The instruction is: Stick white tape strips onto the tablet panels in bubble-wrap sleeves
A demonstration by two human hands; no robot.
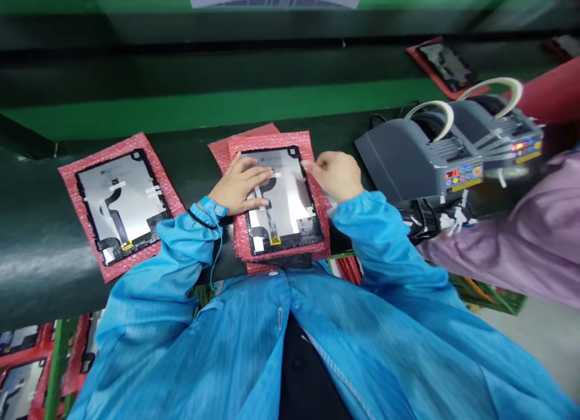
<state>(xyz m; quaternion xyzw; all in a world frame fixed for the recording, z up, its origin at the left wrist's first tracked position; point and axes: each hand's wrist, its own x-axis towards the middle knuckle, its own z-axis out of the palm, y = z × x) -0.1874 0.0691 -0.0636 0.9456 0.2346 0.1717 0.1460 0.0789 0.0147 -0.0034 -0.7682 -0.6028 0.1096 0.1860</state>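
Note:
A tablet display panel [290, 208] lies back side up on a stack of red bubble-wrap pouches [324, 251] in front of me. It has a silver back, a black border, a dark flex cable and a yellow-edged connector near the bottom. My left hand [242, 184] rests on the panel's upper left part with its fingers spread. At the panel's upper right edge, my right hand [339, 175] is closed, thumb and forefinger pinched. Whatever may sit between those fingertips is hidden or too small to name.
To the left, a second display panel [124, 196] lies on red bubble wrap. Two grey tape dispensers [421, 157] with lit displays stand right, beside a co-worker's purple sleeve [521, 245]. Another panel [446, 63] lies at the back right. Crates [54, 371] hold more panels lower left.

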